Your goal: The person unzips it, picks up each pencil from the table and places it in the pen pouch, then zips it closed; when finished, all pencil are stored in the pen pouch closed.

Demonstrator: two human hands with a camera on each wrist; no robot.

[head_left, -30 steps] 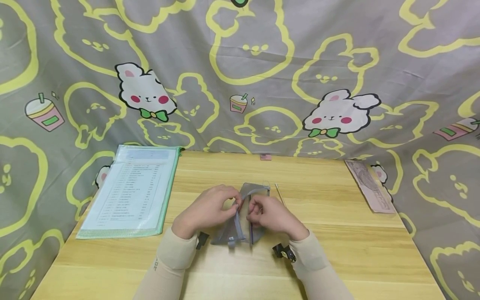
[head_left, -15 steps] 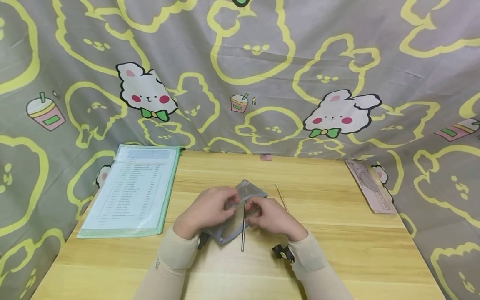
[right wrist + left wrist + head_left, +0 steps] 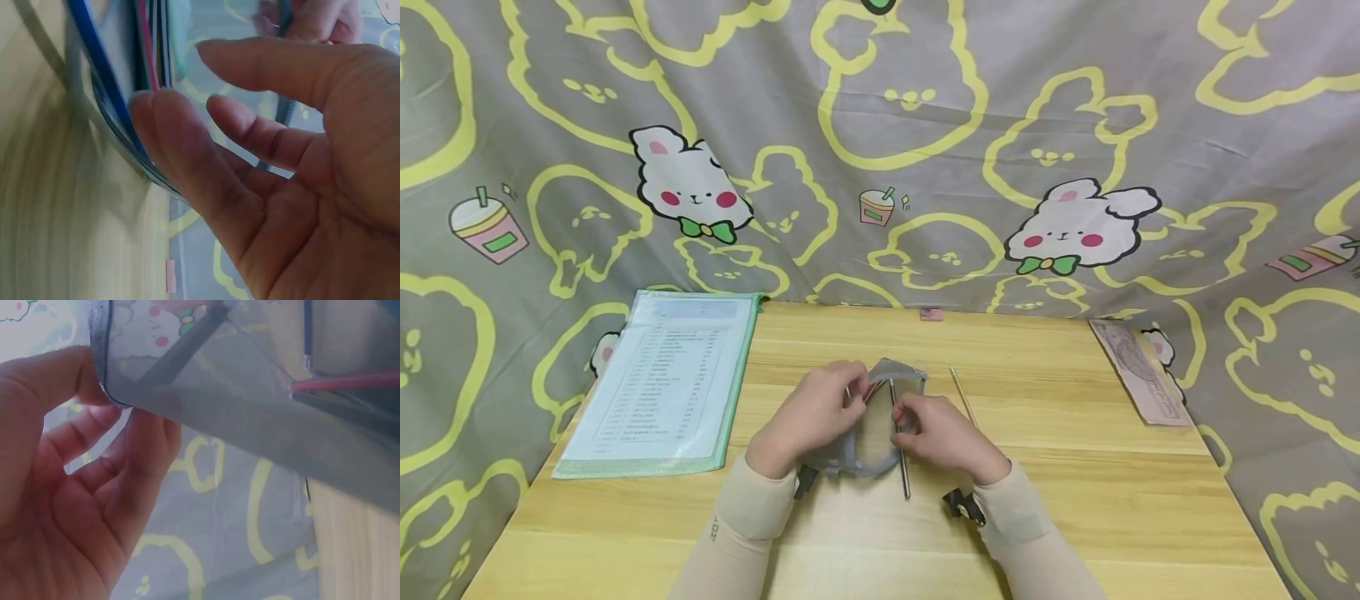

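A grey see-through zip pencil case (image 3: 895, 368) lies between the hands in the head view, its mouth spread wide. My left hand (image 3: 820, 410) pinches its zipped edge; the left wrist view shows the corner between thumb and fingers. Inside are a red stick-like item (image 3: 350, 382) and other thin items. A dark pencil (image 3: 905, 479), blue in the right wrist view, leans in the mouth with one end jutting towards me. Beside it is my right hand (image 3: 943, 432), thumb apart from the fingers and nothing pinched. Whether its fingertips touch the pencil, I cannot tell.
A gold pencil (image 3: 962, 396) lies right of the case. At the left is a green-edged zip document folder (image 3: 658, 392) with a printed sheet. A banknote-like paper (image 3: 1138, 375) lies at the far right, a small pink piece (image 3: 932, 315) at the back edge.
The pencil case has turned and its mouth has spread wider. The dark pencil juts out further than a second ago, and its near end has swung right in the last half second.
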